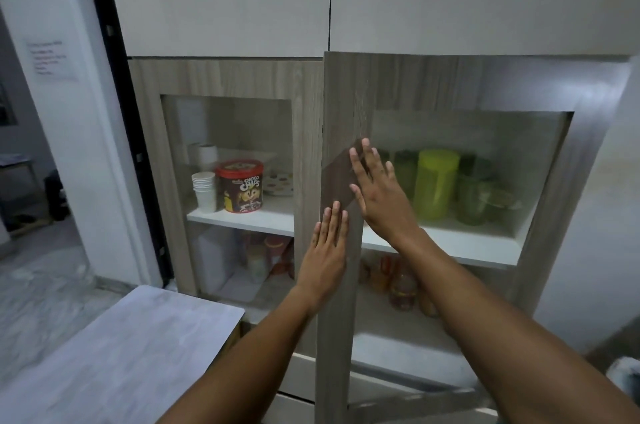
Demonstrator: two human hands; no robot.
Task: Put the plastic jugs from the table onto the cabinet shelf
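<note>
Several green plastic jugs [437, 183] stand on the white cabinet shelf [460, 243] behind the glass of the right cabinet door [341, 104]. That door stands slightly ajar. My right hand [377, 191] lies flat on the door's wooden frame and glass, fingers spread, holding nothing. My left hand [327, 250] presses flat on the same frame lower down, also holding nothing. The table [114, 354] at the lower left shows a bare grey top.
The left cabinet door [225, 77] is closed; behind its glass are a Choco Chips tin [240, 186] and stacked paper cups [204, 191]. Jars [401, 288] sit on the lower shelf. A doorway [31, 163] opens at the left. White upper cabinets are above.
</note>
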